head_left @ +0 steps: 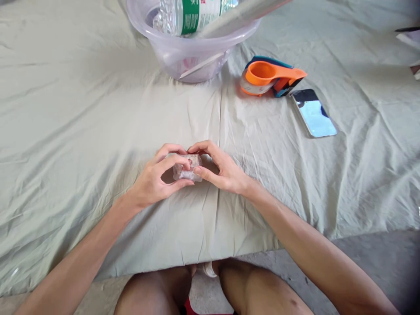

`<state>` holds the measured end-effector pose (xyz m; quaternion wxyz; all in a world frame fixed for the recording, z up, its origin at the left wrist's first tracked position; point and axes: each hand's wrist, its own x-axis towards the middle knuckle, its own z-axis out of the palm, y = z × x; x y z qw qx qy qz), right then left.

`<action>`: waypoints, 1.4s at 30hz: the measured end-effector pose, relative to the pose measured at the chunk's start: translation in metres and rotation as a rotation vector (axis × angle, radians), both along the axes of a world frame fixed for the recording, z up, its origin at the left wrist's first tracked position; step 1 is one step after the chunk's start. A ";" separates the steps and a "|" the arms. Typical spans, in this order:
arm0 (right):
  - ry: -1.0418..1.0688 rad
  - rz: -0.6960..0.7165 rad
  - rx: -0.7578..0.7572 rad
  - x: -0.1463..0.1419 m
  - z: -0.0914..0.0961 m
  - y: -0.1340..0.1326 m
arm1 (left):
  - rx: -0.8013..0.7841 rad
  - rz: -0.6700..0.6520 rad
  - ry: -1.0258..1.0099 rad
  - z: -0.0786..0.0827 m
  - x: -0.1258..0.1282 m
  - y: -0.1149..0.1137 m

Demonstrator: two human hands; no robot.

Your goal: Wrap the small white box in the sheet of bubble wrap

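Left hand (pixel 152 181) and right hand (pixel 225 173) pinch a small clear-wrapped block (pixel 188 171).
Grip evenly at the fingertips, low over the cloth (pixel 98 109).

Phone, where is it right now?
Head view, right side: the phone lies on the sheet, just right of the orange tape dispenser.

A single view is given, taken from the head and aimed forward and steeply down. The cloth-covered desk (pixel 82 109) is seen from close above, its near edge crossing the lower part. The left hand (pixel 154 177) and right hand (pixel 223 173) are framed near the middle. The basin (pixel 197 57) is cut off by the top edge, the bare knees (pixel 262 288) by the bottom.
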<state>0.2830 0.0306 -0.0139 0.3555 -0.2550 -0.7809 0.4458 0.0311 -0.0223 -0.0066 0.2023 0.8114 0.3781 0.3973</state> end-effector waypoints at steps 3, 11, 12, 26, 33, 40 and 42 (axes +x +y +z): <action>0.040 -0.128 0.144 -0.003 -0.001 -0.002 | 0.037 0.043 -0.022 -0.001 0.003 -0.001; 0.116 -0.201 0.218 -0.010 0.003 -0.017 | 0.160 0.171 -0.019 -0.007 0.018 -0.009; 0.113 -0.188 0.232 -0.009 0.005 -0.017 | 0.159 0.173 -0.020 -0.007 0.018 -0.009; 0.034 -0.201 0.278 -0.014 -0.004 -0.018 | 0.158 0.160 -0.029 -0.007 0.019 -0.008; 0.064 -0.153 -0.141 -0.016 0.001 -0.020 | 0.117 0.170 -0.046 -0.003 0.021 -0.012; 0.072 -0.071 -0.357 -0.016 0.012 -0.014 | -0.150 0.086 -0.289 -0.007 0.027 -0.013; 0.067 -0.051 -0.374 -0.015 0.014 -0.012 | -0.179 0.083 -0.294 -0.008 0.026 -0.012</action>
